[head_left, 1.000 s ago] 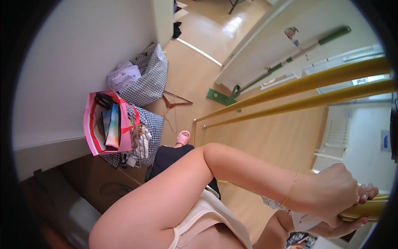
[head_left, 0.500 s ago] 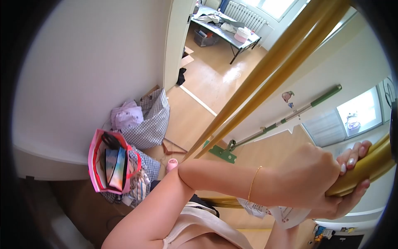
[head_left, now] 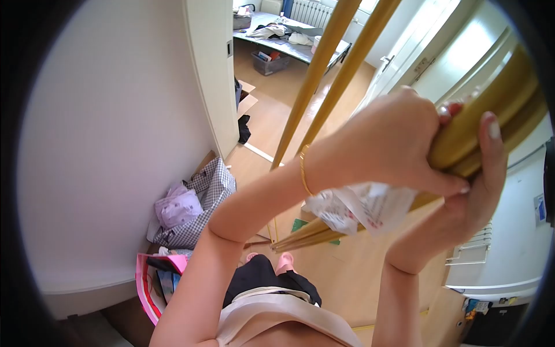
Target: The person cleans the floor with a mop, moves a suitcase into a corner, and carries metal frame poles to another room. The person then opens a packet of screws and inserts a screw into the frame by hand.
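Observation:
Thick gold-coloured poles (head_left: 485, 136) run in a bundle at the upper right. My left hand (head_left: 399, 133), with a thin gold bracelet on its wrist, is closed around the bundle from the left; most of its fingers are hidden behind it. From below and the right, my right hand (head_left: 483, 173) also grips the bundle, one finger lying along the outer side. Beneath my left wrist hangs a crumpled white wrapper (head_left: 370, 208) with printing. Two long gold poles (head_left: 338, 69) slant down behind my left forearm, and more pole ends (head_left: 300, 236) reach the floor near my feet.
On the left, a checked bag (head_left: 211, 188) holds a lilac bundle (head_left: 178, 207), with a pink bag (head_left: 144, 283) beside it. A doorway (head_left: 209, 69) opens onto a room with a cluttered table (head_left: 295, 49). A white door (head_left: 413, 34) stands at upper right.
My view has swung, and the gripped bundle and both hands now sit higher. My right forearm shows more fully. The long poles stand more upright, and the pink bag is lower in view.

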Tool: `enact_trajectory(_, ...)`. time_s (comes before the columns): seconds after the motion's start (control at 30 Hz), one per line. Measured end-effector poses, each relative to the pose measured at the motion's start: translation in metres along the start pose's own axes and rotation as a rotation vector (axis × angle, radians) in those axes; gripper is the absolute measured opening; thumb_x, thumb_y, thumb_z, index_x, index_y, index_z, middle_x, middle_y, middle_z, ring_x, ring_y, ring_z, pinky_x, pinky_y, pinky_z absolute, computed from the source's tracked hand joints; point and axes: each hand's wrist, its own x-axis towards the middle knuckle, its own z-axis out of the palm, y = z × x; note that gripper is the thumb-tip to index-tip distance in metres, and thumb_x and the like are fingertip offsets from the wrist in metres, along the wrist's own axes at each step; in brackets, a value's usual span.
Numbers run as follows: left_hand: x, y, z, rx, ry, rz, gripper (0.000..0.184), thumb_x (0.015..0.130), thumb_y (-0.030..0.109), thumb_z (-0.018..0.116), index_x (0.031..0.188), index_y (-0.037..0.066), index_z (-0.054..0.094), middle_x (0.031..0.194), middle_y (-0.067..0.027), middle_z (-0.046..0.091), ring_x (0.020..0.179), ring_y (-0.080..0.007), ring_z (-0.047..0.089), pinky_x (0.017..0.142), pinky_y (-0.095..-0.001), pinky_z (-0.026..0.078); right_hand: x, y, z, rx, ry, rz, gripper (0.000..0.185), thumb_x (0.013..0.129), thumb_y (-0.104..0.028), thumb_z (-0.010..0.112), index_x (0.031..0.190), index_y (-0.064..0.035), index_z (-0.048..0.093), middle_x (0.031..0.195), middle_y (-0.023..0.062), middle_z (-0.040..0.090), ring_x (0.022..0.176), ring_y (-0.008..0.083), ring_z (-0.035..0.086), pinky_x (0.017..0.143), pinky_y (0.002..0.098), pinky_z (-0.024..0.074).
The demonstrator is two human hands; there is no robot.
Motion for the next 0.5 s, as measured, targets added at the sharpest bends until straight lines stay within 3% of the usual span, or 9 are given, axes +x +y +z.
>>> enact_trajectory(0.1,0.028,-0.051,-0.004,0.054,0.029,0.071,0.056,0.054,0.048,0.066,0.049,-0.005,0.050,0.040,-0.0144,0.041,0.037,-0.0270,0.043,0.041,-0.0324,0.038,0.044,0.034,0.004,0.001,0.017,-0.007,0.037,0.073,-0.020,0.062,0.096,0.0054,0.049,0.077,0.0145,0.056,0.071,0.0190,0.055,0.067,0.0272,0.0455)
enact_trajectory(0.13,0.033,-0.064,-0.008,0.113,-0.021,0.014,0.048,0.053,0.041,0.073,0.057,-0.003,0.056,0.046,-0.0049,0.047,0.041,-0.0145,0.046,0.043,-0.0252,0.036,0.055,0.047,0.007,0.018,0.031,-0.059,0.036,0.071,-0.017,0.064,0.095,0.0054,0.049,0.077,0.0142,0.056,0.069,0.0188,0.055,0.066,0.0268,0.0457)
enact_trajectory(0.2,0.047,-0.092,-0.010,0.099,-0.023,-0.020,0.046,0.053,0.040,0.074,0.057,-0.003,0.056,0.046,-0.0041,0.047,0.041,-0.0134,0.045,0.043,-0.0247,0.036,0.081,0.074,0.005,0.068,0.000,-0.083,0.034,0.066,-0.011,0.067,0.091,0.0053,0.051,0.076,0.0136,0.057,0.067,0.0181,0.056,0.063,0.0253,0.0466)
enact_trajectory(0.4,0.110,-0.186,-0.042,0.063,-0.111,-0.111,0.039,0.055,0.031,0.075,0.066,-0.003,0.058,0.056,-0.0023,0.051,0.051,-0.0099,0.045,0.050,-0.0217,0.037,0.170,0.138,0.032,0.100,0.000,-0.126,0.033,0.064,-0.012,0.069,0.088,0.0045,0.053,0.076,0.0119,0.058,0.067,0.0171,0.056,0.064,0.0237,0.0455)
enact_trajectory(0.5,0.146,-0.235,-0.058,0.060,-0.151,-0.056,0.038,0.056,0.030,0.074,0.070,-0.002,0.059,0.056,-0.0021,0.052,0.051,-0.0096,0.046,0.051,-0.0210,0.038,0.213,0.169,0.044,0.093,0.022,-0.185,0.034,0.063,-0.013,0.069,0.088,0.0046,0.053,0.076,0.0124,0.059,0.066,0.0175,0.057,0.065,0.0237,0.0456)
